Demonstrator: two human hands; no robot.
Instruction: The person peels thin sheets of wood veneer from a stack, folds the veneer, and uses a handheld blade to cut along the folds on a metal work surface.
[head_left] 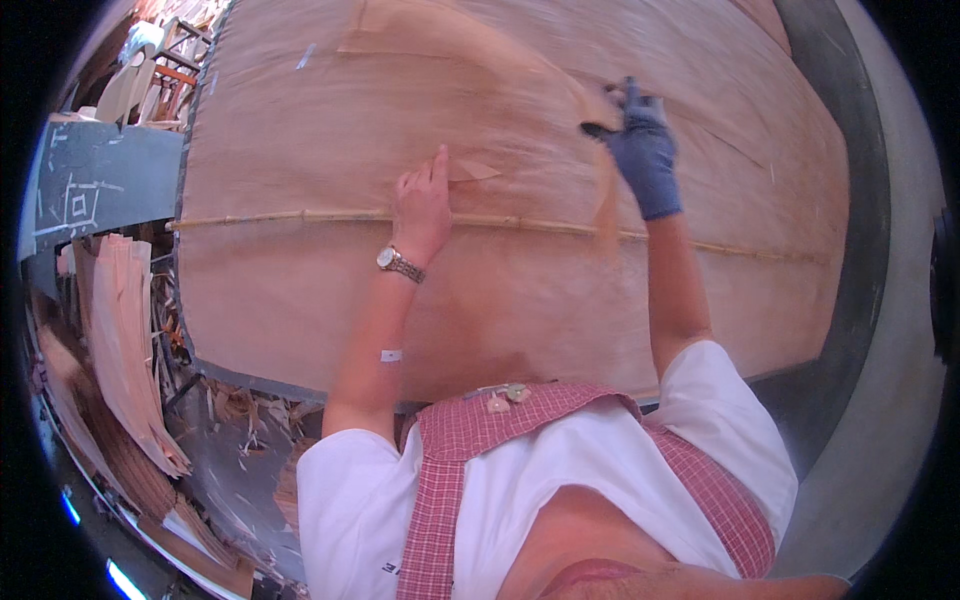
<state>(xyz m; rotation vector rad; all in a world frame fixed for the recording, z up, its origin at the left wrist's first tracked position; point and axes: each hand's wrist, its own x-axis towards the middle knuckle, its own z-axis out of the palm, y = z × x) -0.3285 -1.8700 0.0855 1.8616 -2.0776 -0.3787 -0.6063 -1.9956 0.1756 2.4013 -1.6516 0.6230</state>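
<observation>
A wide stack of thin reddish-brown wood veneer sheets [300, 290] spreads in front of me. My left hand [424, 205], bare and wearing a wristwatch [398, 262], rests on it with the index finger stretched out and the other fingers bent. Beside those fingers lies a small pointed veneer scrap [477, 172]. Farther right, my right hand [640, 145] is in a grey-blue glove and blurred by motion. It grips a long, pale veneer strip [510, 50], which arcs toward the far left. A loose end hangs below the hand.
A thin bamboo stick [300, 216] lies across the veneer from left to right. On the left are a grey-blue board [110, 175], bundled veneer strips [125, 350] and a chair [125, 90]. Veneer scraps [240, 410] litter the near left floor. A dark edge [868, 200] borders the right side.
</observation>
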